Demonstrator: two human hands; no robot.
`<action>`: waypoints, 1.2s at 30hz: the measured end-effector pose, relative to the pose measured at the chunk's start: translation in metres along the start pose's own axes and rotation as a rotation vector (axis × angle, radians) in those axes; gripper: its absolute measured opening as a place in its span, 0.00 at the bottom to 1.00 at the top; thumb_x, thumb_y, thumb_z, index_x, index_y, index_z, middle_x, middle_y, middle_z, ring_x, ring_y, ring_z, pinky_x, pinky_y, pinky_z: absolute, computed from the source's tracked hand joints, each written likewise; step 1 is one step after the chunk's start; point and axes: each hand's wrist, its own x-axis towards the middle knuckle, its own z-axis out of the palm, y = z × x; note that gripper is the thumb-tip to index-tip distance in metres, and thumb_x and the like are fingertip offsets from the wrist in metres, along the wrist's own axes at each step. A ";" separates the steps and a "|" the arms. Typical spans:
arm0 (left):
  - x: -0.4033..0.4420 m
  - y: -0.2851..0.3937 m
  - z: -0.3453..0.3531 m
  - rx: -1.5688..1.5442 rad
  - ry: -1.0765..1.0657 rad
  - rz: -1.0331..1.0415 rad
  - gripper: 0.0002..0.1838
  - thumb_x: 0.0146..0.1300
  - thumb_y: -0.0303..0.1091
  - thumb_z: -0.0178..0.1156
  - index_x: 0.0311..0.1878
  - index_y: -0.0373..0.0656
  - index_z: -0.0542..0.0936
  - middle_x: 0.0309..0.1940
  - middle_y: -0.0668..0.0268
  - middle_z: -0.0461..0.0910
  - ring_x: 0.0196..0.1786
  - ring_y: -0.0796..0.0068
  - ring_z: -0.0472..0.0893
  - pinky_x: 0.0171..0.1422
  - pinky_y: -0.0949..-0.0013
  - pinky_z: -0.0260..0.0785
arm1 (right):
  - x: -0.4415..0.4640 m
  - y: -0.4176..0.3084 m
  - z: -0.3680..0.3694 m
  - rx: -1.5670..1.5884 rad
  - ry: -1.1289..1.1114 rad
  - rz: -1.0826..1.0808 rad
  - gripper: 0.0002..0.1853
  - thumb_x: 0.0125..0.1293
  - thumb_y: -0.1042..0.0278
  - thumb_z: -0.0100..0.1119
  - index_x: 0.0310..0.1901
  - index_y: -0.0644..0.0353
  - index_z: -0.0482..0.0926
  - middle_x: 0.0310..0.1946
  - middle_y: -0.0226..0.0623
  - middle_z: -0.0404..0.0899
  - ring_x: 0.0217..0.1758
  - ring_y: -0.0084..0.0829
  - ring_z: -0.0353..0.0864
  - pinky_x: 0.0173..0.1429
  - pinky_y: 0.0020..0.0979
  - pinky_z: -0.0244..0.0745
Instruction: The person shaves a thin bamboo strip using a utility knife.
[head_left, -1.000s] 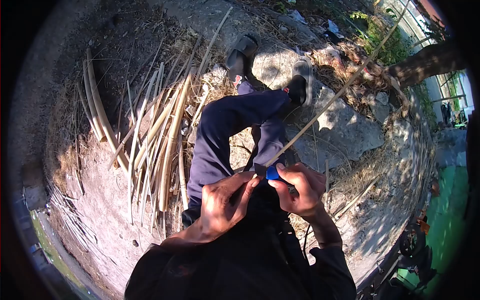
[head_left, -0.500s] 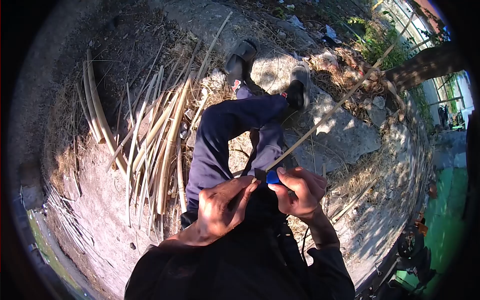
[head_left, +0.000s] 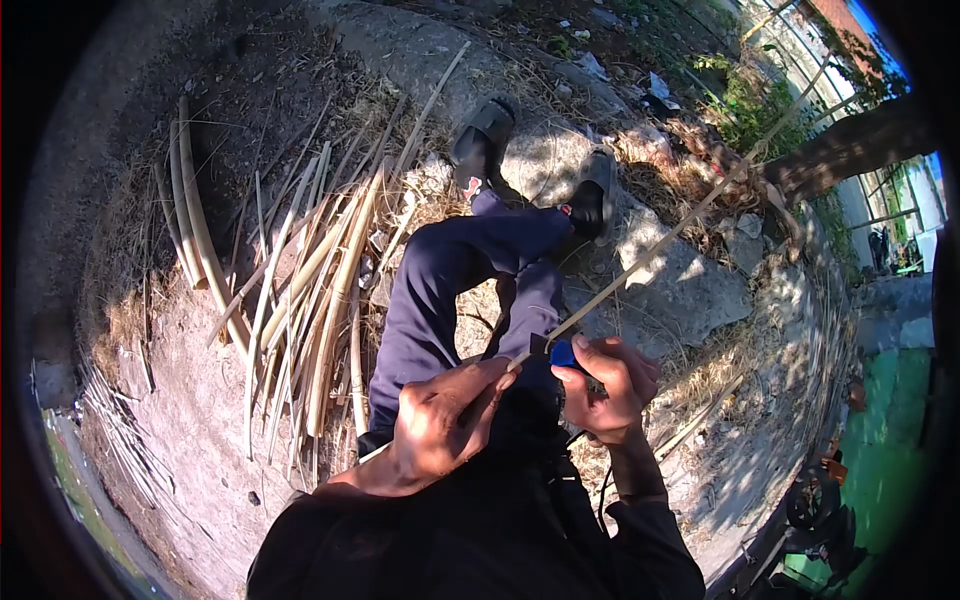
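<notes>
My left hand (head_left: 445, 420) is closed in a pinch on a long, thin strip of cane or bamboo (head_left: 655, 250). The strip slants away to the upper right, and a short pale end shows below my left wrist. In my right hand (head_left: 612, 385), thumb and fingers grip a small knife with a blue handle (head_left: 563, 354). Its dark, flat blade (head_left: 538, 343) lies against the strip, just beyond my left fingertips. Whether the edge bites into the strip is too small to tell. Both hands are above my lap, over dark trousers (head_left: 430, 300).
A loose pile of split cane lengths (head_left: 320, 290) lies on the ground to the left, with thinner strips (head_left: 125, 440) farther out. My shoes (head_left: 483, 130) rest by a flat rock (head_left: 690, 290). A tree trunk (head_left: 850, 145) leans in at the upper right.
The strip has slid back through my left hand, its end now showing below the wrist. The knife and right hand have shifted slightly right, away from the left fingertips.
</notes>
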 end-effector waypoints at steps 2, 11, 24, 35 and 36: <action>-0.005 -0.009 0.004 0.003 0.045 0.066 0.09 0.67 0.17 0.70 0.49 0.31 0.88 0.37 0.52 0.92 0.39 0.64 0.94 0.40 0.70 0.83 | 0.003 0.002 -0.002 -0.021 0.023 0.004 0.14 0.63 0.68 0.79 0.47 0.59 0.86 0.28 0.32 0.84 0.25 0.31 0.86 0.30 0.29 0.80; -0.015 -0.011 -0.003 0.068 0.081 0.164 0.12 0.65 0.15 0.71 0.50 0.29 0.84 0.37 0.53 0.90 0.34 0.58 0.92 0.36 0.66 0.83 | 0.008 0.024 -0.007 -0.163 0.164 0.054 0.12 0.71 0.71 0.72 0.51 0.66 0.83 0.35 0.43 0.87 0.32 0.34 0.88 0.36 0.30 0.80; -0.015 -0.023 -0.015 0.082 0.062 -0.046 0.08 0.69 0.20 0.71 0.49 0.32 0.86 0.35 0.53 0.90 0.35 0.69 0.90 0.36 0.69 0.80 | -0.008 0.066 -0.026 0.364 0.312 0.521 0.14 0.78 0.70 0.65 0.57 0.68 0.75 0.36 0.34 0.83 0.34 0.15 0.75 0.38 0.21 0.69; -0.004 -0.011 -0.004 0.083 -0.038 0.132 0.13 0.67 0.20 0.73 0.53 0.36 0.84 0.35 0.57 0.88 0.34 0.62 0.90 0.35 0.63 0.79 | 0.008 0.028 -0.016 0.795 0.169 0.842 0.11 0.71 0.75 0.71 0.51 0.67 0.83 0.40 0.46 0.92 0.24 0.11 0.70 0.30 0.18 0.63; -0.002 -0.007 -0.004 0.084 -0.038 0.130 0.13 0.67 0.20 0.73 0.53 0.36 0.84 0.35 0.57 0.88 0.34 0.62 0.90 0.35 0.63 0.79 | 0.008 0.029 -0.017 0.872 0.187 0.850 0.09 0.72 0.75 0.70 0.50 0.66 0.83 0.39 0.46 0.92 0.22 0.11 0.69 0.27 0.18 0.60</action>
